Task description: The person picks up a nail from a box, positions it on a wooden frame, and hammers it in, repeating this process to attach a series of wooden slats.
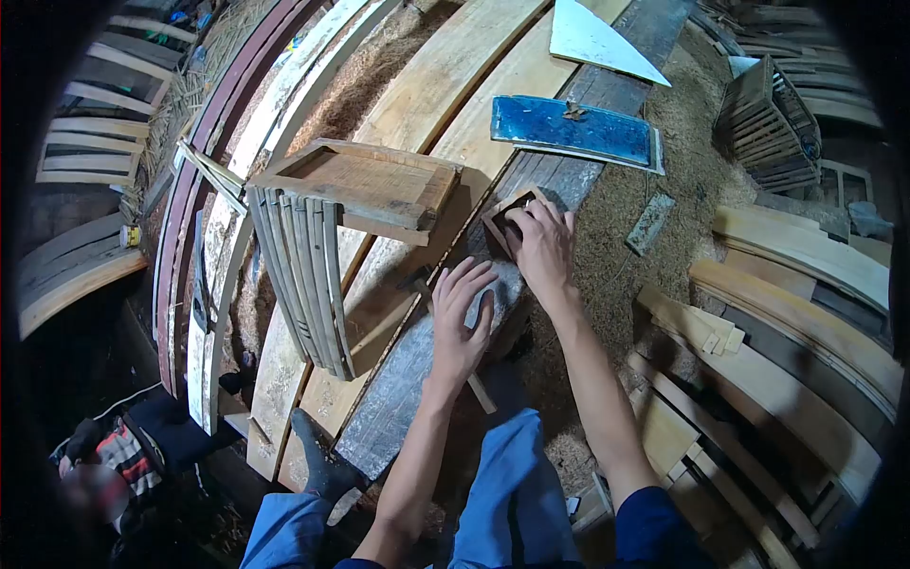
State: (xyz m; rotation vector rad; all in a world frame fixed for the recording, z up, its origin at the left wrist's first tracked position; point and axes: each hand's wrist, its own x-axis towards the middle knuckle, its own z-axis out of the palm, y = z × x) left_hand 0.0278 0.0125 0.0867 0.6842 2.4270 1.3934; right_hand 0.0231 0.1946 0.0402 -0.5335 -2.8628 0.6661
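Observation:
My right hand (pixel 545 242) reaches into a small open wooden box (pixel 495 226) on the worn grey plank, its fingers bent together with the tips hidden inside. What they pinch, if anything, I cannot make out. My left hand (pixel 460 318) hovers over the plank, fingers apart and holding nothing. Beneath it lies a hammer, its head (pixel 414 280) left of the fingers and its wooden handle (pixel 482 394) coming out below the wrist. Left of both hands stands a partly built wooden piece, with a recessed wood panel (pixel 379 185) on top and narrow slats (pixel 301 280) down its side.
A blue panel (pixel 559 123) and a white triangular board (pixel 602 43) lie beyond the box. A slatted crate (pixel 770 123) stands on the sawdust at right, above stacked planks (pixel 787 398). Long pale boards (pixel 408 104) run beside the grey plank. My foot (pixel 322 460) rests at lower left.

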